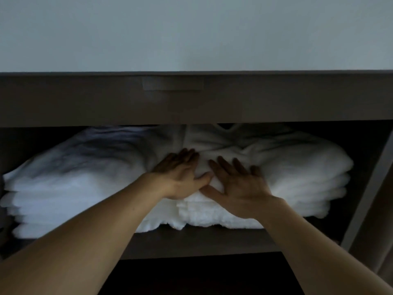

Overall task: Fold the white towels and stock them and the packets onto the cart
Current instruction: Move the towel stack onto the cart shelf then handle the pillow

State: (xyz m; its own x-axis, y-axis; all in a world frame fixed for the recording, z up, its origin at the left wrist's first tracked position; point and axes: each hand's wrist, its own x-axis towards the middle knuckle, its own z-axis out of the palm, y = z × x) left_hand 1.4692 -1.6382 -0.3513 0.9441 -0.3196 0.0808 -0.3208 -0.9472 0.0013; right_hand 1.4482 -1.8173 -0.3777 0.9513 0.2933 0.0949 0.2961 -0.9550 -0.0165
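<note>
Pale grey wall (pixel 191 28) above a dark grey cart (pixel 85 99), its open shelf (pixel 191 241) stocked with folded white terry towels (pixel 63 188).
In the head view, the towels are seen stacked in piles side by side across the shelf, under the cart's top panel. The left hand (pixel 180 177) and the right hand (pixel 240 184) are laid flat, palms down, just beside each other on the middle pile, thumbs nearly touching. The fingers are held straight and pressed onto the cloth, those of the right hand spread.
</note>
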